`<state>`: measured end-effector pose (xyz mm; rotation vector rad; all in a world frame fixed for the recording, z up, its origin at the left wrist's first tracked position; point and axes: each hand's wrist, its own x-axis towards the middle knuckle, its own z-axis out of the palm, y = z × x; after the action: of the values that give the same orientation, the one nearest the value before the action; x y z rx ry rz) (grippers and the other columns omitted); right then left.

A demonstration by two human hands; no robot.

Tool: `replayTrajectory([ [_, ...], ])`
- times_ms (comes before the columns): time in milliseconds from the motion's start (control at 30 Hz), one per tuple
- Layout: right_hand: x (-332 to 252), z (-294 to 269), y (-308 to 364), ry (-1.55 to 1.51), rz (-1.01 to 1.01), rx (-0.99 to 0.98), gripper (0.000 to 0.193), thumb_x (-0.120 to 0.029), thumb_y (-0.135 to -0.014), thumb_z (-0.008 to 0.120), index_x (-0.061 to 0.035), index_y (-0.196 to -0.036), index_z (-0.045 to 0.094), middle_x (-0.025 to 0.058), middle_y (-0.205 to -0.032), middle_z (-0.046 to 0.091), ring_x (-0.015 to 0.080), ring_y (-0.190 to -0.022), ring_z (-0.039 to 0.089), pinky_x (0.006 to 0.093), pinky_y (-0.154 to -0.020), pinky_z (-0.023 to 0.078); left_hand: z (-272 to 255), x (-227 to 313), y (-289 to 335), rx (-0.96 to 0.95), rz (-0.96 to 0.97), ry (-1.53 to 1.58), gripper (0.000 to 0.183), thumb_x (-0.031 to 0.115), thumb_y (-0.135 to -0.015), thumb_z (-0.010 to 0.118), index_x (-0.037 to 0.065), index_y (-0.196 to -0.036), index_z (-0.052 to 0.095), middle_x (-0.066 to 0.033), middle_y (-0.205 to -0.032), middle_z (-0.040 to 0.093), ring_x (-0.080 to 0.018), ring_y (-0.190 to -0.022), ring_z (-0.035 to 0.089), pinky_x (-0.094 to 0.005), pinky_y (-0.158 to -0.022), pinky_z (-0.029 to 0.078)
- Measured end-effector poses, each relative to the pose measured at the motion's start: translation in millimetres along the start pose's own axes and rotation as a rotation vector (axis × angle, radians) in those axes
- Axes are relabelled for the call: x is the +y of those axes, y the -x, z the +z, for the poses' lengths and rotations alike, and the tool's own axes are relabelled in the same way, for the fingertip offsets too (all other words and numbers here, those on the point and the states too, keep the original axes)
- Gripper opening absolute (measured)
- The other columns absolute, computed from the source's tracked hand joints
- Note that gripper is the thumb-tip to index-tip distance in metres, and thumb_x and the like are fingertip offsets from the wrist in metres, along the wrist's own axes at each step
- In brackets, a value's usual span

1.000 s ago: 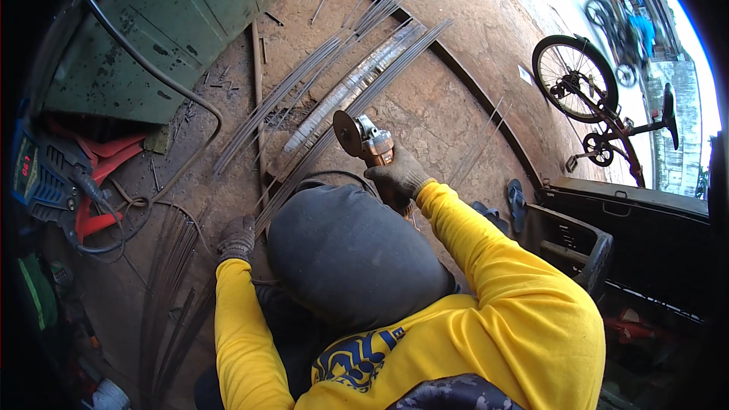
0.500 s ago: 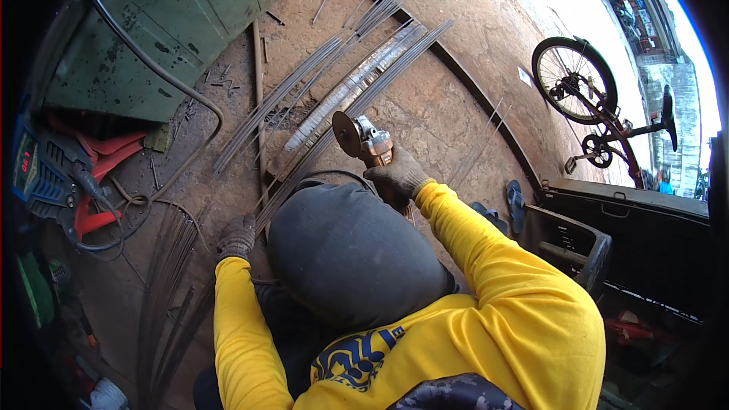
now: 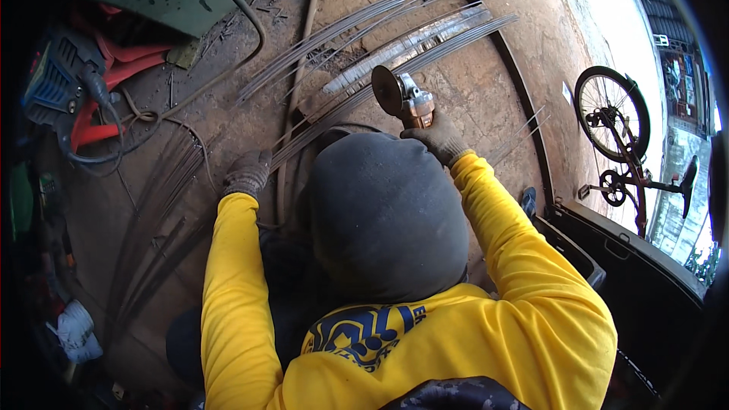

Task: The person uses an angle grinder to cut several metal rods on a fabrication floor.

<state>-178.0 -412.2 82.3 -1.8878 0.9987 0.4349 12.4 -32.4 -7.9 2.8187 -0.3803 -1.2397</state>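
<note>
Right hand [image 3: 439,137] fingers wrapped round grinder [image 3: 415,108], disc [image 3: 387,89] just beside rods [image 3: 463,45] on floor [image 3: 478,118], tips at dark strip [image 3: 525,91] toward far edge. Left hand [image 3: 248,173] fingers look curled round near ends. Loose rods could roll, making disc snag, kick imo.

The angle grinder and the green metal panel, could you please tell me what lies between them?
The head view shows, between them, thin metal rods, a flat silvery bar, a brown tube and small metal scraps.

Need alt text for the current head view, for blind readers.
A person in yellow grips an angle grinder in the gloved right hand, near thin metal rods; the gloved left hand is at their lower end. Bicycle at right.
</note>
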Motion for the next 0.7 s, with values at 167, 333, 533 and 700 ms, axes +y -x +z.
replayTrajectory([
  [167, -22, 0, -9, 0.216, 0.022, -0.034, 0.093, -0.041, -0.064, 0.086, -0.0027, -0.14, 0.049, 0.0233, -0.123, 0.067, 0.0378, -0.115, 0.066, 0.0429, -0.102, 0.05, 1, -1, 6, -0.011, -0.001, 0.039, 0.061, 0.053, -0.103, 0.037, 0.004, -0.126, 0.066, -0.0232, -0.135, 0.062, -0.0425, -0.128, 0.056, -0.0507, -0.109, 0.042],
  [333, -7, 8, -34, 0.169, -0.031, -0.067, 0.096, -0.041, -0.064, 0.086, 0.0001, -0.141, 0.046, 0.0266, -0.122, 0.067, 0.0405, -0.115, 0.066, 0.044, -0.101, 0.051, -8, 8, 9, -0.058, -0.028, 0.046, 0.061, 0.053, -0.103, 0.037, 0.005, -0.129, 0.064, -0.0223, -0.138, 0.06, -0.0423, -0.13, 0.054, -0.0504, -0.111, 0.041],
  [533, -18, 13, -37, 0.257, 0.002, -0.056, 0.095, -0.042, -0.064, 0.086, 0.0016, -0.138, 0.047, 0.0284, -0.121, 0.067, 0.0418, -0.114, 0.066, 0.044, -0.1, 0.052, -6, 4, 5, -0.085, -0.038, 0.031, 0.061, 0.053, -0.103, 0.037, 0.006, -0.133, 0.062, -0.0213, -0.143, 0.057, -0.0408, -0.133, 0.052, -0.0501, -0.113, 0.04],
  [700, -13, 16, -45, 0.284, -0.004, -0.058, 0.098, -0.045, -0.063, 0.086, 0.0044, -0.137, 0.046, 0.0307, -0.121, 0.066, 0.0431, -0.115, 0.066, 0.0446, -0.1, 0.052, -10, 8, 6, -0.105, -0.056, 0.037, 0.06, 0.053, -0.104, 0.037, 0.006, -0.133, 0.062, -0.0209, -0.142, 0.058, -0.0409, -0.133, 0.053, -0.05, -0.113, 0.04],
])
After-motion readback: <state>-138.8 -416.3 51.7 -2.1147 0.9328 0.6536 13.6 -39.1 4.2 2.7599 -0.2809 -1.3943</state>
